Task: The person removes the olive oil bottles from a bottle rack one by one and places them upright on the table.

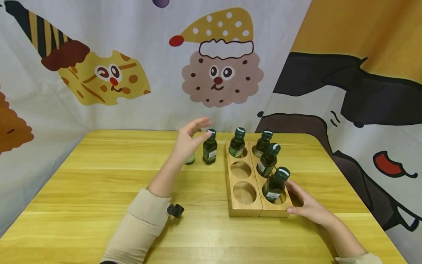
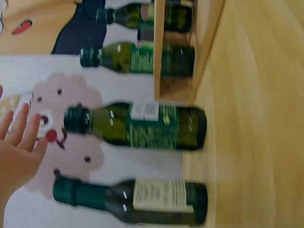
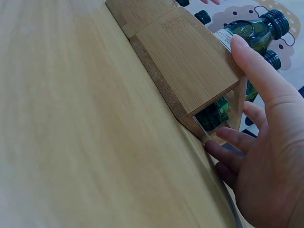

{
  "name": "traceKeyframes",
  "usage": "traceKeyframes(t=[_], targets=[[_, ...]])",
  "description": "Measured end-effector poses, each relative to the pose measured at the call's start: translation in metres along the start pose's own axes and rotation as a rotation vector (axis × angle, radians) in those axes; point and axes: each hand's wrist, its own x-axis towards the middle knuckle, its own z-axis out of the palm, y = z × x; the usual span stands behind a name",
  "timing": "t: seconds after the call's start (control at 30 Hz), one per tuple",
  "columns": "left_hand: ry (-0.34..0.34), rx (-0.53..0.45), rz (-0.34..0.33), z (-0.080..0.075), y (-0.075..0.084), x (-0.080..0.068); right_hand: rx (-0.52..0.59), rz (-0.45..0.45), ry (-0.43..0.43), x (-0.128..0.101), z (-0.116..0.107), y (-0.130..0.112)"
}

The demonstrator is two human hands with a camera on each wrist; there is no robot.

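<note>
My left hand [image 1: 187,141] is raised beside a small dark green glass bottle [image 1: 210,149], its fingers extended near the cap. In the left wrist view, a gap shows between those fingers and the bottle caps. Mostly hidden behind this hand stands another green bottle with a cream label [image 2: 160,195]. My right hand [image 1: 311,206] holds the near right corner of a wooden bottle rack [image 1: 245,212], thumb at the front and fingers along the side. Three bottles fill the rack's right row, the nearest one [image 1: 275,186] leaning. One bottle [image 1: 237,143] sits in the far left hole.
Two round holes [image 1: 244,193] show in the rack's left row. The rack stands on a yellow wood-grain table [image 1: 99,190]. A curtain with cartoon prints [image 1: 158,110] hangs behind the table's far edge. A small black device [image 1: 176,211] is at my left cuff.
</note>
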Motion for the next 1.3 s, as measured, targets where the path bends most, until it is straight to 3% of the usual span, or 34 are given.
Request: traceKeyframes(t=[0.2,0.47,1.03,1.13,1.3], targets=[[-0.05,-0.041,0.045,0.035,0.003,0.003,0.01,-0.002,0.008,0.0,0.0,0.001],[-0.062,0.043,-0.037,0.074,-0.002,0.007,0.016,0.014,-0.003,0.001,0.001,0.004],[0.03,0.103,-0.226,0.109,-0.04,0.024,0.008,0.0,-0.002,0.0,-0.001,0.006],[0.06,0.14,-0.241,0.113,-0.044,0.025,0.011,0.006,-0.002,0.0,0.0,0.006],[0.092,0.12,-0.248,0.117,-0.05,0.028,0.016,0.005,-0.002,0.001,0.0,0.007]])
